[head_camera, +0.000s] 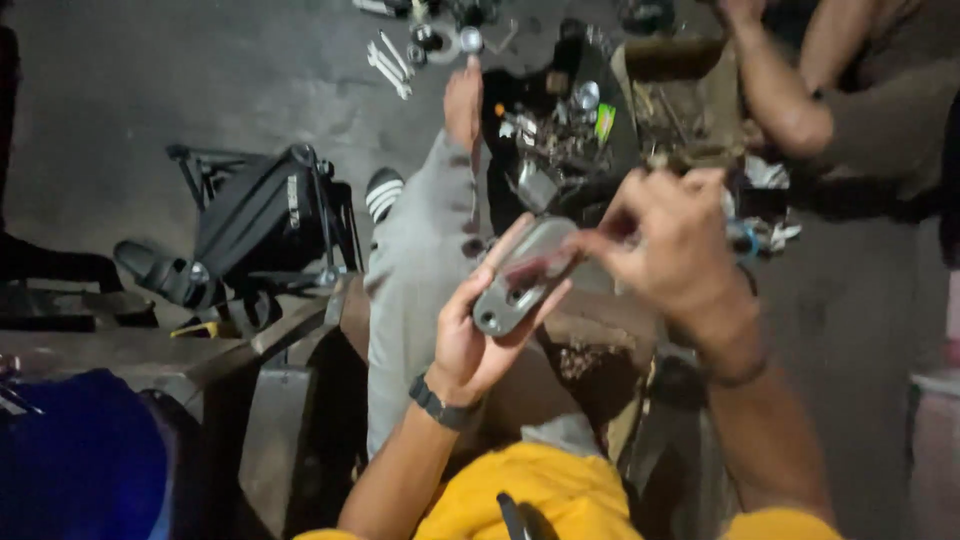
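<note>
Left hand (470, 335) cupped the grey metal bracket (522, 278) loosely, right hand (665, 240) fingers pinched at its top end; bracket likely to slip into the parts clutter (560, 140) below.

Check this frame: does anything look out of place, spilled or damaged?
Small metal parts lie scattered in a heap, spanners loose on the floor. The left hand holds a grey metal part; no damage visible.

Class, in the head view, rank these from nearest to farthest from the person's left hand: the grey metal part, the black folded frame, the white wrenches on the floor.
1. Grey metal part: in the left hand.
2. Black folded frame: left.
3. White wrenches: top, farthest.
</note>
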